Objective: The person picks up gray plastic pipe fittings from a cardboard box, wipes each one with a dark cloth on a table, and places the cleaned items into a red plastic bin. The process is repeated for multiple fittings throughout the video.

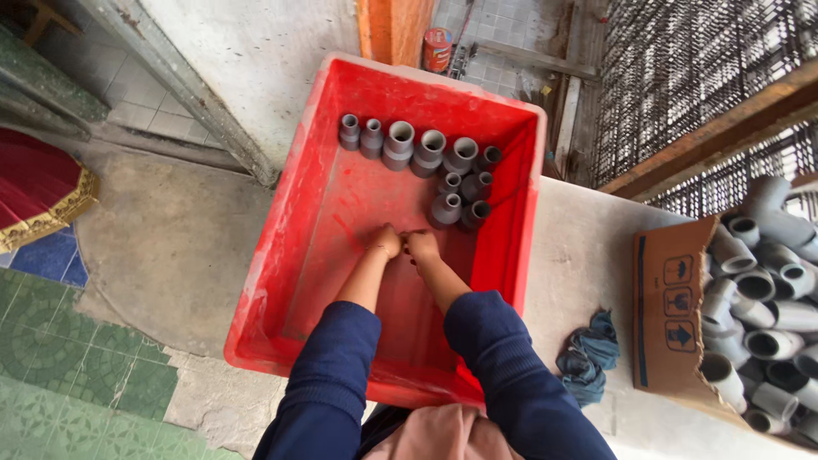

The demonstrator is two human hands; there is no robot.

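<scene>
Both of my arms in dark blue sleeves reach down into a big red plastic crate (281, 247). My left hand (386, 240) and my right hand (421, 246) are side by side near the crate's floor, fingers curled, touching each other. What they hold is hidden. Several grey pipe reducer fittings (430, 153) stand upright in a row along the crate's far wall, with a few more (460, 200) clustered just beyond my right hand.
A cardboard box (673, 315) full of grey pipe elbows (763, 290) lies at the right on a concrete surface. A blue rag (588, 353) lies between box and crate. A red can (437, 48) stands behind the crate. Green tiled floor at the left.
</scene>
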